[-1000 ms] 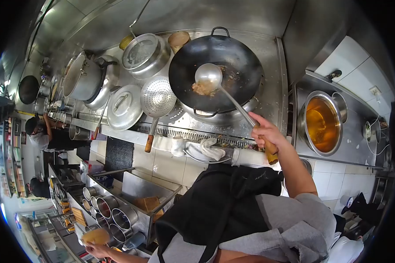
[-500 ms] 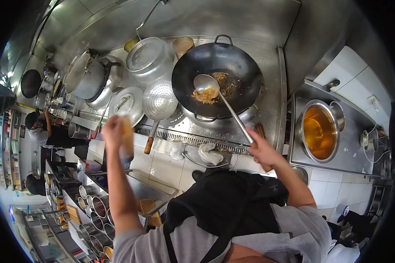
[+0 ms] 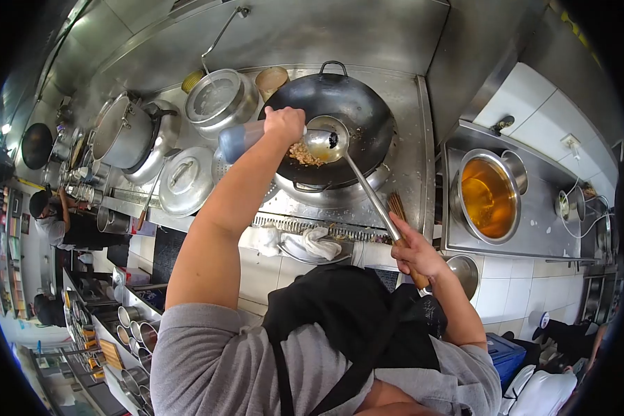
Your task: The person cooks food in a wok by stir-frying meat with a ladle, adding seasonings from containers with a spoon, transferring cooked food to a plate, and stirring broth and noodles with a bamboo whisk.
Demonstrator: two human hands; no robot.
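Note:
My left hand (image 3: 284, 125) is closed around a bottle (image 3: 241, 142), tipped sideways with its neck over the ladle (image 3: 319, 147). Dark liquid (image 3: 333, 140) shows in the ladle's bowl, by the bottle's mouth. The ladle's wooden handle end lies in my right hand (image 3: 421, 251), fingers wrapped round it. Its bowl is inside the black wok (image 3: 357, 104), just above the wok's surface. Browned minced bits of food (image 3: 304, 157) lie in the wok beside the bowl. My left hand and forearm hide part of the wok's left side and the perforated skimmer (image 3: 222, 165).
A metal lid (image 3: 187, 182) and a covered pot (image 3: 218, 100) stand left of the wok. On the right counter is a bowl of amber liquid (image 3: 489, 197). A white cloth (image 3: 320, 244) lies at the front edge. Another person (image 3: 55, 222) stands far left.
My left hand has swung right from beside the stove to over the wok, bringing the bottle, now tipped. Dark liquid has appeared in the ladle. The right hand still grips the ladle.

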